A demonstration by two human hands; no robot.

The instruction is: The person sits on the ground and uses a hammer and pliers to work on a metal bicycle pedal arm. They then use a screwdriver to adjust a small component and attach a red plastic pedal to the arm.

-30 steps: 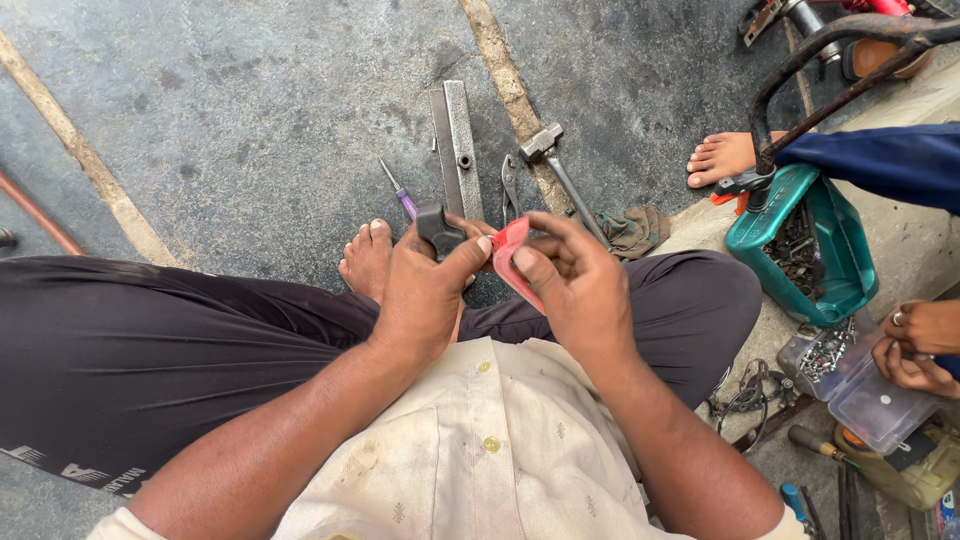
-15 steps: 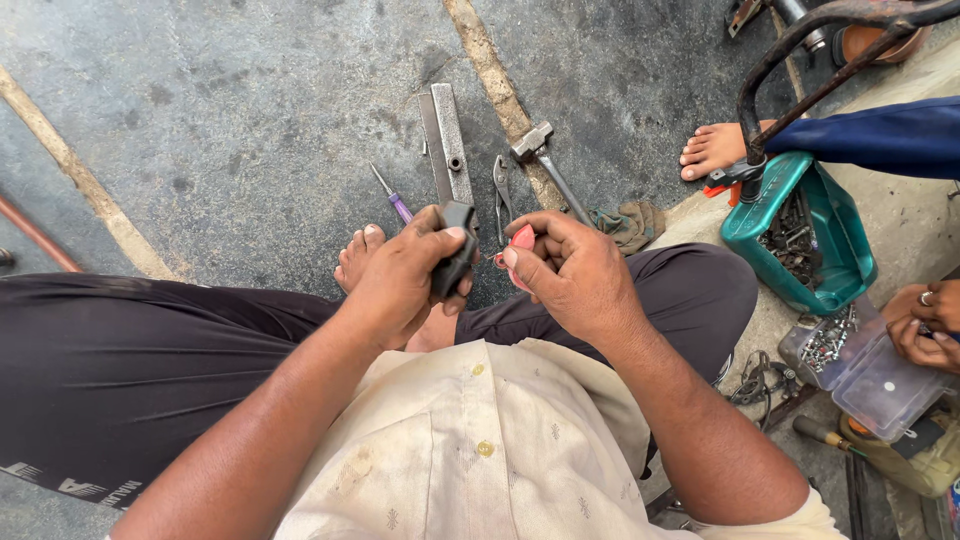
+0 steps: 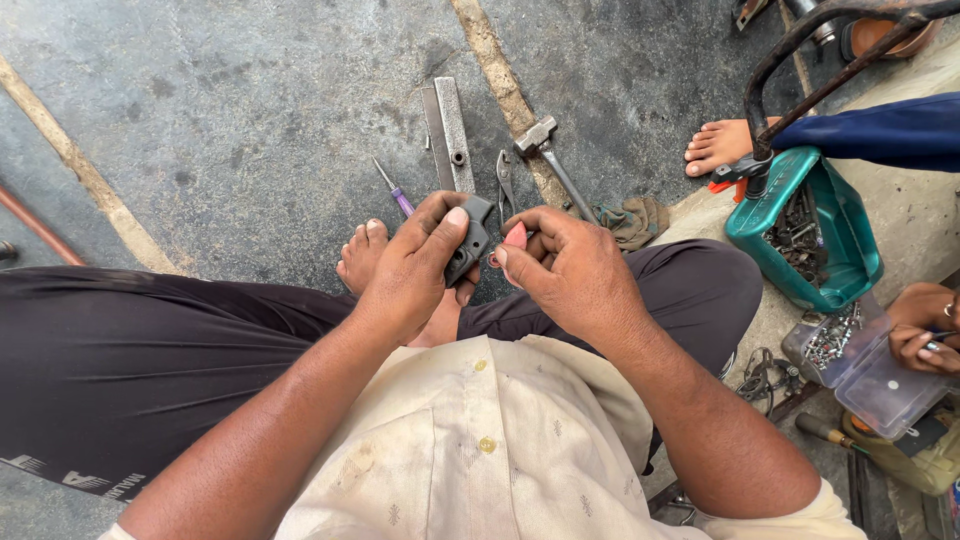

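Hands lower, black part [image 3: 472,238] btwn L fingers [image 3: 447,225]

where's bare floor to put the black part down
Bare floor lies left of the metal bar, up to the tan stripe. It is crowded from the pliers and hammer rightward to the green bin.

Left hand [image 3: 415,270]: thumb now laid along the dark grey moulded plastic part [image 3: 472,238], previously wrapped over it. Right hand [image 3: 572,268]: closed in; small pink piece [image 3: 514,237] mostly covered, formerly a broad flap showing.
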